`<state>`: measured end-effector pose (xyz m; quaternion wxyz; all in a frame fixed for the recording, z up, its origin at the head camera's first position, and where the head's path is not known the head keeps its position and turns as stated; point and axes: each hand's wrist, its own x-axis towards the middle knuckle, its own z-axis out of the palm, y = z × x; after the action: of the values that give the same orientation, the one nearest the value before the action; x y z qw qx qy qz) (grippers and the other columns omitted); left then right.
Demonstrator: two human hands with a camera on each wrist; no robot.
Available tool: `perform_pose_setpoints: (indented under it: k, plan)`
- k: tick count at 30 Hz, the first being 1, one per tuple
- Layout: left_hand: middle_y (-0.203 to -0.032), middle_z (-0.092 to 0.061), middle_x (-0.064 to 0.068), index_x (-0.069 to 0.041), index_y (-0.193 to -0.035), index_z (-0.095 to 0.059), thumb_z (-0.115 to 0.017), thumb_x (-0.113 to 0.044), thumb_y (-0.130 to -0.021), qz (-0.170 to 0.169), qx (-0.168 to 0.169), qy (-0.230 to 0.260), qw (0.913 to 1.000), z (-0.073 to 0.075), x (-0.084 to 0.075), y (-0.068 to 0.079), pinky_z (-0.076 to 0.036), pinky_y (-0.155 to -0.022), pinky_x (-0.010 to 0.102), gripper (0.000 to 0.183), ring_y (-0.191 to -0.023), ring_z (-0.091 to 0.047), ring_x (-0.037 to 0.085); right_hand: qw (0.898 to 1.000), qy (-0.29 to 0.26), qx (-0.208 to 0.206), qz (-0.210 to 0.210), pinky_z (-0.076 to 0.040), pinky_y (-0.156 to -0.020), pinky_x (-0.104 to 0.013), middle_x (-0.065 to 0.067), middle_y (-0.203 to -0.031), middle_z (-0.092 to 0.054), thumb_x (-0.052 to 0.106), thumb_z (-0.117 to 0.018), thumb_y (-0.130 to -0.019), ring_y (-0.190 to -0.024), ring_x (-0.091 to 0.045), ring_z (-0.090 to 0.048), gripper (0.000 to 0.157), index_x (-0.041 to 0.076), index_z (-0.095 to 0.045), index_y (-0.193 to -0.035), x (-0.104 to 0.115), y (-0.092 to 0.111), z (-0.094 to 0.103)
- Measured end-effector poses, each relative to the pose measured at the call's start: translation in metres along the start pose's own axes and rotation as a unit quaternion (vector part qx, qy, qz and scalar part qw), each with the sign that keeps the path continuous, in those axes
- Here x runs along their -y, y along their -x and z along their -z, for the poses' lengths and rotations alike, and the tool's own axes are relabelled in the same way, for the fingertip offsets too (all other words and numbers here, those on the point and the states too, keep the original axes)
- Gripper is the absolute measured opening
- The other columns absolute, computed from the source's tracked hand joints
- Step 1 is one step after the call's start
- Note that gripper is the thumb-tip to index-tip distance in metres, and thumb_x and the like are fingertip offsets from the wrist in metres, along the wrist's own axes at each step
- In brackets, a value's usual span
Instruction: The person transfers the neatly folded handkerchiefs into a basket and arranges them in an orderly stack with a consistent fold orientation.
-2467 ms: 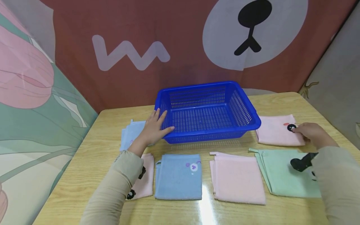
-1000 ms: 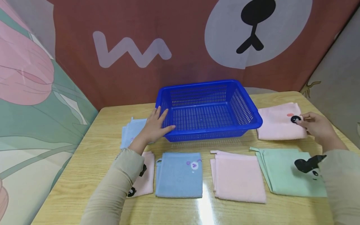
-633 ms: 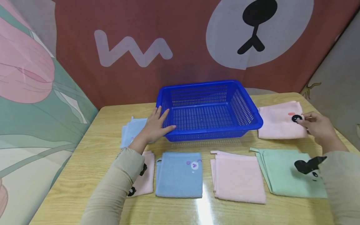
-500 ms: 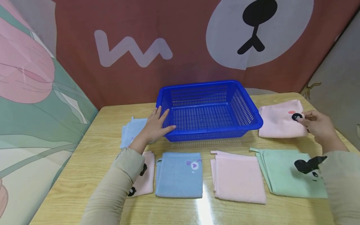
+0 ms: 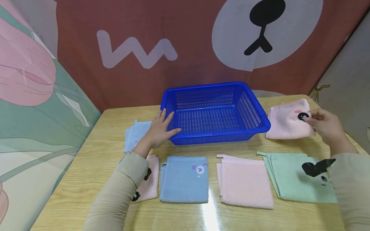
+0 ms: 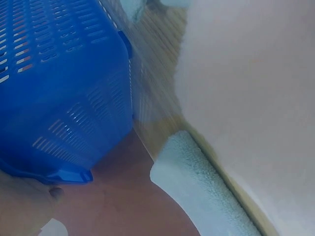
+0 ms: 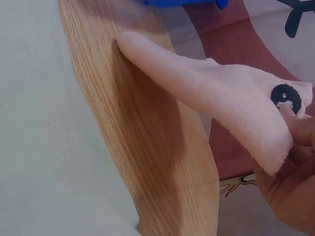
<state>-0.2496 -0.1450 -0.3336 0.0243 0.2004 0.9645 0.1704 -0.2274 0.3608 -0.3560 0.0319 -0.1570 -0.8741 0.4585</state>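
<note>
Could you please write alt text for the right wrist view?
A right hand pinches a folded pink towel at its round black patch, holding that end raised over a wooden table. Part of a blue basket shows at the top edge, with a printed backdrop beyond.

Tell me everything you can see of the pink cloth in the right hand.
The pink cloth is folded, soft and fuzzy-looking, with a black round patch and a small coral one near its gripped edge. The right hand pinches that edge, thumb on the black patch, holding it above the table; the opposite end slopes down beside the basket. Whether it touches either is unclear.
</note>
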Motion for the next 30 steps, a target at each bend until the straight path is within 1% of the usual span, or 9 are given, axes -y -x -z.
perform_pose_setpoints:
  k: [5,8,12,16,18,22,24,26,30]
  plan:
    - [-0.143,0.005,0.015,-0.014,-0.140,-0.010,-0.035,-0.061,-0.081,0.000,-0.002,-0.001,1.0000,-0.001,0.000,-0.001,-0.004,-0.098,0.051,0.079,-0.128,0.010,0.028,1.000,0.006,-0.008,0.009,-0.044,-0.057,-0.025,-0.005,-0.102,-0.041,0.031,-0.047,-0.088,-0.077,-0.015,-0.043,0.032,0.003,-0.045,-0.103,-0.007,-0.010,0.002]
    - [-0.143,0.005,0.015,-0.014,-0.140,-0.010,-0.035,-0.061,-0.082,0.001,-0.001,-0.003,1.0000,-0.001,0.001,-0.001,-0.004,-0.098,0.051,0.079,-0.128,0.010,0.029,1.000,-0.011,-0.024,0.001,-0.046,-0.054,-0.030,0.002,-0.096,-0.046,0.032,-0.051,-0.085,-0.073,-0.011,-0.046,0.025,0.011,-0.052,-0.098,-0.018,-0.021,0.003]
    - [-0.143,0.005,0.015,-0.014,-0.140,-0.010,-0.036,-0.060,-0.082,0.001,-0.002,-0.004,1.0000,-0.001,0.000,-0.001,-0.005,-0.098,0.052,0.079,-0.128,0.010,0.029,0.999,-0.039,-0.026,-0.002,-0.046,-0.052,-0.032,0.008,-0.090,-0.047,0.031,-0.053,-0.084,-0.068,-0.009,-0.047,0.017,0.018,-0.055,-0.093,-0.025,-0.027,0.005]
    - [-0.143,0.005,0.015,-0.014,-0.140,-0.010,-0.036,-0.060,-0.082,0.001,-0.003,-0.004,1.0000,0.000,0.000,-0.001,-0.005,-0.098,0.051,0.078,-0.128,0.009,0.029,0.999,-0.029,-0.009,0.015,-0.044,-0.053,-0.029,0.000,-0.097,-0.045,0.031,-0.051,-0.085,-0.070,-0.013,-0.045,0.028,0.009,-0.051,-0.101,-0.019,-0.022,0.006]
    - [-0.143,0.005,0.015,-0.015,-0.140,-0.010,-0.036,-0.060,-0.082,0.001,-0.003,-0.003,1.0000,-0.001,0.000,0.000,-0.005,-0.099,0.051,0.077,-0.128,0.009,0.029,0.999,-0.031,-0.018,0.013,-0.043,-0.053,-0.030,0.001,-0.094,-0.046,0.031,-0.051,-0.085,-0.069,-0.013,-0.045,0.025,0.010,-0.054,-0.098,-0.013,-0.018,0.005]
    - [-0.143,0.004,0.015,-0.015,-0.140,-0.009,-0.035,-0.059,-0.082,0.002,-0.003,-0.002,1.0000,-0.001,0.000,0.000,-0.005,-0.099,0.051,0.077,-0.128,0.009,0.029,1.000,-0.011,-0.016,0.020,-0.044,-0.055,-0.027,-0.003,-0.097,-0.042,0.030,-0.048,-0.087,-0.070,-0.011,-0.045,0.027,0.006,-0.048,-0.100,0.002,-0.005,0.004]
    - [-0.143,0.004,0.015,-0.015,-0.140,-0.010,-0.036,-0.059,-0.082,0.001,-0.004,-0.001,1.0000,-0.001,0.000,0.000,-0.005,-0.099,0.051,0.077,-0.128,0.009,0.029,1.000,-0.011,-0.020,0.019,-0.045,-0.055,-0.026,0.000,-0.095,-0.043,0.031,-0.048,-0.087,-0.068,-0.008,-0.046,0.024,0.009,-0.049,-0.097,0.007,-0.001,0.004]
    - [-0.143,0.004,0.015,-0.015,-0.140,-0.009,-0.036,-0.059,-0.082,0.001,-0.004,-0.001,1.0000,-0.001,0.001,-0.001,-0.005,-0.099,0.051,0.077,-0.128,0.009,0.029,1.000,-0.008,-0.015,0.023,-0.045,-0.056,-0.024,-0.001,-0.096,-0.041,0.031,-0.047,-0.088,-0.068,-0.007,-0.046,0.026,0.008,-0.047,-0.099,0.011,0.002,0.005]
    - [-0.143,0.004,0.015,-0.015,-0.140,-0.008,-0.036,-0.059,-0.082,0.001,-0.005,-0.003,1.0000,-0.001,0.001,-0.001,-0.005,-0.099,0.051,0.078,-0.128,0.009,0.029,0.999,-0.024,-0.019,0.023,-0.045,-0.055,-0.024,0.002,-0.095,-0.043,0.032,-0.049,-0.086,-0.067,-0.006,-0.046,0.024,0.011,-0.050,-0.097,0.009,-0.001,0.007]
